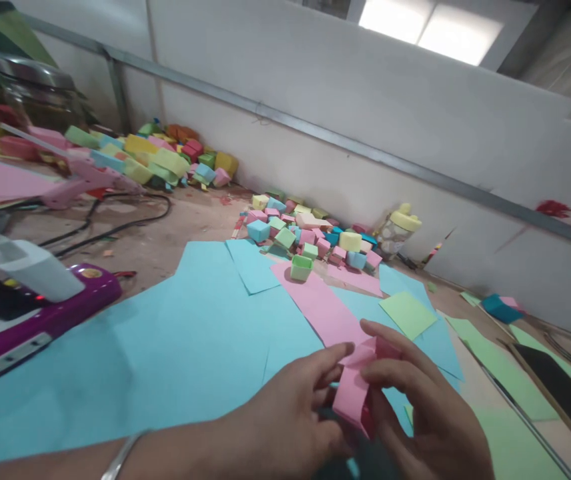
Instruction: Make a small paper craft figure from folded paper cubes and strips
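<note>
A small pink paper box [352, 393], partly folded, is held between both hands above the blue sheets. My left hand [295, 400] grips its left side, with the thumb and fingers closed on the paper. From the right, my right hand [415, 393] pinches the upper flaps, its index finger stretched along the top. Parts of the box are hidden by the fingers. Just beyond lies a pink paper strip [320, 303], and a small open green paper box [301, 267] stands on its far end. A green paper square [408, 315] rests to the right.
Blue paper sheets [165, 347] cover the table. Many small paper boxes [310, 233] are heaped by the wall, with larger ones [165, 160] at back left. A purple power strip [65, 313], pink glue gun [85, 173] and its cable are left; a dark phone [560, 390] lies right.
</note>
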A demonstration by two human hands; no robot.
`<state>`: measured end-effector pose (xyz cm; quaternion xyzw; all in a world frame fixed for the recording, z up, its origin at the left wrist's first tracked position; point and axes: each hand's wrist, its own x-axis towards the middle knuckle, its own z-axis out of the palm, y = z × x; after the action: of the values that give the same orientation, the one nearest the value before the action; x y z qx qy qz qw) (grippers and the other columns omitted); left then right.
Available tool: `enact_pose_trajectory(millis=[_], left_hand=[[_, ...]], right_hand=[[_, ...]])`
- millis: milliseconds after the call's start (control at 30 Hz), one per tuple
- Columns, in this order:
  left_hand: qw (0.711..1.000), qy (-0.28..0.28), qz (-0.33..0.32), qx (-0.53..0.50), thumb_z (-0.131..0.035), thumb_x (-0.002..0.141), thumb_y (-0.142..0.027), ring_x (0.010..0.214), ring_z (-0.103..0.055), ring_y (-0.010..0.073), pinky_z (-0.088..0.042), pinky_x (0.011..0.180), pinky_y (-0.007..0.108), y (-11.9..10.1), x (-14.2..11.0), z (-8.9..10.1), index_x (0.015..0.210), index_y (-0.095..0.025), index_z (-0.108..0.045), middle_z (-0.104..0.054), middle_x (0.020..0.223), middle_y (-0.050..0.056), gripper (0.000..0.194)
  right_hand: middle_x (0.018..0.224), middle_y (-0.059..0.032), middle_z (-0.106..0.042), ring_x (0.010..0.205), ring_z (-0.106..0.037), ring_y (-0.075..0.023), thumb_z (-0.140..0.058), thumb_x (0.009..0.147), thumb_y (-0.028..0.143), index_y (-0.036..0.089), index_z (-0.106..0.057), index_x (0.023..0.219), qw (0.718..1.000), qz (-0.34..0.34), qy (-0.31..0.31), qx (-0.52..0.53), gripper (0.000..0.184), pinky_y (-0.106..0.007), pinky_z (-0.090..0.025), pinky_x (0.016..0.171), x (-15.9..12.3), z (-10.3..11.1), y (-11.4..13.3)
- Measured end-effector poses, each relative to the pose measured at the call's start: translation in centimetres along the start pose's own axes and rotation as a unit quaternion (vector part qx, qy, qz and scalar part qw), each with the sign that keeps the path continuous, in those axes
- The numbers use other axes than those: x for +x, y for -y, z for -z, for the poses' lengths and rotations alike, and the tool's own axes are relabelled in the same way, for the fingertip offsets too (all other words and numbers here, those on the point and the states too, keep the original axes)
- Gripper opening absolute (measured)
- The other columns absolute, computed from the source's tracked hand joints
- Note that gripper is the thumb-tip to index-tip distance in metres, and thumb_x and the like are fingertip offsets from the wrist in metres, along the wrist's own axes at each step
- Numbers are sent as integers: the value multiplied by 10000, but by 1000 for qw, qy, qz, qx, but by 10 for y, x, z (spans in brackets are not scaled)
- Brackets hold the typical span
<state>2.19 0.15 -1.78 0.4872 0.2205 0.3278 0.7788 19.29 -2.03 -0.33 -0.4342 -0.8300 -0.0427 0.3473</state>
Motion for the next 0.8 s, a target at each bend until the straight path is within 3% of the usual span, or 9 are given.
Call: enact_pose_trajectory(millis=[100, 267, 367, 467, 533, 633, 800], left_hand=[[999, 21, -38, 33, -524, 605, 55, 886, -549, 158, -412, 790, 278, -2, 2, 1, 1088, -177, -565, -598, 895, 9, 538], [996, -22, -33, 76, -499, 639, 31, 837, -544, 172, -414, 696, 256, -3, 1, 3, 1001, -152, -631, -574, 781, -3, 427], [990, -46, -42, 127, -501, 667, -21, 824, -542, 177, -412, 700, 258, -4, -1, 4, 996, -152, -645, -575, 758, -6, 382], [983, -52, -40, 170, -496, 687, -62, 791, -539, 168, -407, 680, 249, -7, -3, 3, 1003, -150, -643, -597, 789, 2, 359], [981, -48, -40, 186, -488, 692, -74, 777, -536, 162, -402, 671, 242, -9, -4, 4, 965, -149, -654, -600, 790, 0, 328], [978, -49, -42, 199, -483, 690, -81, 758, -528, 154, -396, 660, 233, -10, -5, 5, 882, -149, -665, -589, 770, -9, 273], [978, -53, -20, 200, -503, 697, -125, 764, -534, 164, -406, 659, 239, -10, -4, 6, 897, -148, -667, -608, 803, 7, 260]], right_hand=[[1204, -82, -526, 1103, -526, -190, -526, 746, 82, 214, -563, 871, 1000, 3, 23, 8, 186, -255, -511, 813, 0, -1, -1], [1112, -69, -564, 1036, -551, -185, -532, 745, 70, 219, -569, 978, 999, 31, 17, 17, 279, -277, -517, 801, 2, -4, -2], [1056, -66, -611, 976, -588, -172, -517, 767, 94, 193, -432, 1249, 1000, 8, -14, -6, 499, -262, -529, 785, -1, -6, -2], [1031, -58, -642, 943, -614, -174, -507, 769, 132, 159, -279, 1365, 998, -28, -36, -37, 639, -245, -545, 749, -3, -8, -2], [1035, -66, -644, 917, -626, -176, -508, 766, 144, 145, -269, 1367, 999, -15, -25, -39, 647, -244, -553, 726, -2, -7, -2], [1034, -79, -636, 896, -626, -175, -514, 751, 110, 158, -384, 1281, 999, 24, 19, -31, 548, -250, -551, 726, 3, -4, -1], [935, -54, -624, 864, -618, -165, -524, 734, 63, 201, -510, 1022, 999, -5, 32, 35, 319, -231, -552, 669, 7, -3, 0]])
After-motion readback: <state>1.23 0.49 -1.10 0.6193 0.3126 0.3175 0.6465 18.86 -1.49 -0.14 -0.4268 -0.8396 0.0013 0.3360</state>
